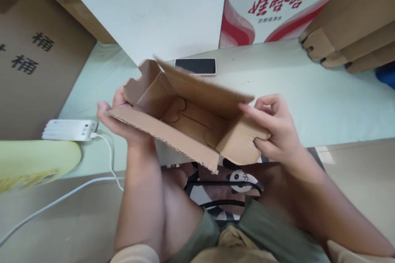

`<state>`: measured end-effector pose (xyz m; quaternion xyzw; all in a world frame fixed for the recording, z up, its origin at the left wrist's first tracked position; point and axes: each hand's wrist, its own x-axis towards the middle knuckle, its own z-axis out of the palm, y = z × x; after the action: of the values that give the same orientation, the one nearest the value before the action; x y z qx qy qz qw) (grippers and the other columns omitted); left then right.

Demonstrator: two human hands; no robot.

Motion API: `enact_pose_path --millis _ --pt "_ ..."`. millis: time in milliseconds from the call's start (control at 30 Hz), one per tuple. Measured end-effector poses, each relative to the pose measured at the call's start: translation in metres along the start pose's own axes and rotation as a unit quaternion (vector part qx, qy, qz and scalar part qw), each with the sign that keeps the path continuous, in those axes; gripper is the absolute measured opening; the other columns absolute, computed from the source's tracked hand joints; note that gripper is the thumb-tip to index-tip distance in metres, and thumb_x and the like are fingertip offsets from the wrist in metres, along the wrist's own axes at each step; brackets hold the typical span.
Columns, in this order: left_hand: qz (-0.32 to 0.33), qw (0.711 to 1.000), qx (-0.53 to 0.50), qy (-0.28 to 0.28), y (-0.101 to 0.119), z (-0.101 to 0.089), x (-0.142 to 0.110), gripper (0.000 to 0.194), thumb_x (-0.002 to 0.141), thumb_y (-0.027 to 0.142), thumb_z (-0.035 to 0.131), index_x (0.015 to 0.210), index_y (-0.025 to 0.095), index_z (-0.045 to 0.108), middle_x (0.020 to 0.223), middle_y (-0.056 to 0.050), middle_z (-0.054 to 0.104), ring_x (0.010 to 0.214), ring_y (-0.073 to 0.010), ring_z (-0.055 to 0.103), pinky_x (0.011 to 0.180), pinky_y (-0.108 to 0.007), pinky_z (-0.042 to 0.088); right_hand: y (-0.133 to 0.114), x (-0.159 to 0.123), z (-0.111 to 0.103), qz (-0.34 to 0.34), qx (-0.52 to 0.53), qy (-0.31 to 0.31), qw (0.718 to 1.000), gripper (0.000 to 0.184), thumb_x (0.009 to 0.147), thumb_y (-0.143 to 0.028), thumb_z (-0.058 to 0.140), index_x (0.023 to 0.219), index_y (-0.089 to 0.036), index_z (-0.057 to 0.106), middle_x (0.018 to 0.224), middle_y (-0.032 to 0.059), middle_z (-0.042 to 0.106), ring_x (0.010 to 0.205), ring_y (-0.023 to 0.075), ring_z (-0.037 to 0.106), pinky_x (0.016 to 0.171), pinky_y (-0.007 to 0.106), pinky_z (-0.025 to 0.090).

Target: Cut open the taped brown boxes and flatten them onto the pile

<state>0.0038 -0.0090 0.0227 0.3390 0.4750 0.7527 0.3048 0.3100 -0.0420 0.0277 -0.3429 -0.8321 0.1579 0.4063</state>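
Note:
A small brown cardboard box (197, 125) is held up in front of me, tilted, with its top flaps raised or spread and its inside bare. Interlocked bottom flaps show inside it. My left hand (123, 121) grips the box's left end, thumb outside and the fingers partly hidden behind the cardboard. At the other end, my right hand (274, 125) pinches the right side flap between thumb and fingers, with the index fingertip at the corner of the far flap. Behind the box, a phone (197, 66) lies face up on the pale green surface.
White cartons (148, 12) stand along the back, one with red printing (277, 12). Folded cardboard pieces (348, 33) lean at the right. A large brown carton (33, 61) is at left, near a white power bank (70, 130) with a cable (110, 156) hanging over the table edge.

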Motion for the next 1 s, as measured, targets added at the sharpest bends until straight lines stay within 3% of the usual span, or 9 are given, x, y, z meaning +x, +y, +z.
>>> enact_pose_path --millis 100,200,333,467,567,700,833,933,1000 --pt "0.019 0.999 -0.014 0.028 0.003 0.005 -0.009 0.094 0.09 0.09 0.015 0.075 0.02 0.076 0.088 -0.008 0.079 0.096 -0.0267 0.073 0.094 -0.04 0.055 -0.001 -0.003 0.001 0.036 0.025 0.02 0.999 0.086 0.076 -0.013 0.056 0.158 -0.041 0.049 0.103 0.0061 0.062 0.09 0.0243 0.063 0.07 0.039 0.059" --pt "0.025 1.0 0.004 0.012 0.004 0.007 -0.018 0.097 0.089 0.091 0.01 0.068 0.022 0.076 0.081 -0.008 0.078 0.09 -0.0261 0.073 0.095 -0.04 0.055 -0.005 -0.005 0.007 0.097 0.093 0.046 0.99 0.066 0.092 -0.027 0.057 0.157 -0.039 0.048 0.126 0.0073 0.071 0.087 0.0229 0.069 0.066 0.037 0.06" --pt "0.049 0.998 0.005 -0.033 0.002 0.007 -0.022 0.096 0.088 0.092 0.008 0.068 0.023 0.073 0.078 -0.009 0.074 0.087 -0.026 0.071 0.098 -0.041 0.054 -0.009 -0.005 0.019 0.151 0.101 0.053 0.982 0.054 0.1 -0.043 0.057 0.154 -0.039 0.049 0.153 0.0088 0.06 0.088 0.0222 0.072 0.06 0.035 0.061" --pt "0.066 0.997 0.025 -0.018 -0.005 0.005 -0.019 0.086 0.088 0.094 0.026 0.067 0.021 0.068 0.073 -0.008 0.07 0.08 -0.0213 0.069 0.093 -0.038 0.054 -0.009 -0.004 0.031 0.151 0.066 0.143 0.976 0.063 0.095 -0.041 0.07 0.152 -0.044 0.046 0.168 0.0093 0.039 0.08 0.0194 0.071 0.057 0.037 0.058" --pt "0.088 0.995 0.04 -0.012 -0.008 0.002 -0.019 0.07 0.088 0.087 0.05 0.073 0.021 0.068 0.071 -0.004 0.069 0.075 -0.0179 0.066 0.088 -0.034 0.054 -0.008 -0.003 0.035 0.177 0.095 0.141 0.97 0.073 0.091 -0.035 0.072 0.156 -0.043 0.038 0.159 0.0102 0.051 0.07 0.0175 0.069 0.052 0.035 0.055" --pt "0.105 0.992 0.05 -0.053 -0.008 -0.003 -0.02 0.042 0.083 0.063 0.081 0.099 0.025 0.07 0.089 -0.002 0.073 0.085 -0.018 0.068 0.087 -0.033 0.053 -0.005 -0.003 0.034 0.179 0.103 0.07 0.976 0.038 0.094 -0.034 0.062 0.132 -0.029 0.066 0.13 0.0101 0.073 0.103 0.0288 0.075 0.074 0.041 0.064" --pt "0.141 0.978 0.125 -0.087 -0.01 -0.012 -0.016 0.032 0.086 0.05 0.08 0.108 0.027 0.076 0.119 -0.006 0.074 0.116 -0.0267 0.067 0.109 -0.043 0.048 -0.002 -0.003 0.03 0.131 0.112 0.065 0.983 0.033 0.098 -0.037 0.053 0.123 -0.03 0.073 0.136 0.0093 0.072 0.129 0.0325 0.067 0.107 0.054 0.056" --pt "0.158 0.964 0.168 -0.133 -0.01 -0.019 -0.014 0.022 0.092 0.044 0.073 0.096 0.025 0.084 0.124 -0.008 0.074 0.126 -0.0309 0.063 0.117 -0.048 0.043 -0.001 -0.004 0.031 0.116 0.12 0.062 0.984 0.033 0.099 -0.038 0.05 0.119 -0.029 0.074 0.137 0.0098 0.07 0.133 0.0332 0.064 0.11 0.056 0.053" --pt "0.156 0.96 0.179 -0.148 -0.009 -0.022 -0.012 0.019 0.091 0.038 0.072 0.095 0.026 0.086 0.126 -0.007 0.075 0.126 -0.0307 0.063 0.118 -0.048 0.043 -0.001 -0.007 0.033 0.128 0.12 0.071 0.982 0.034 0.098 -0.042 0.05 0.122 -0.03 0.071 0.138 0.01 0.068 0.127 0.0328 0.066 0.101 0.053 0.057"
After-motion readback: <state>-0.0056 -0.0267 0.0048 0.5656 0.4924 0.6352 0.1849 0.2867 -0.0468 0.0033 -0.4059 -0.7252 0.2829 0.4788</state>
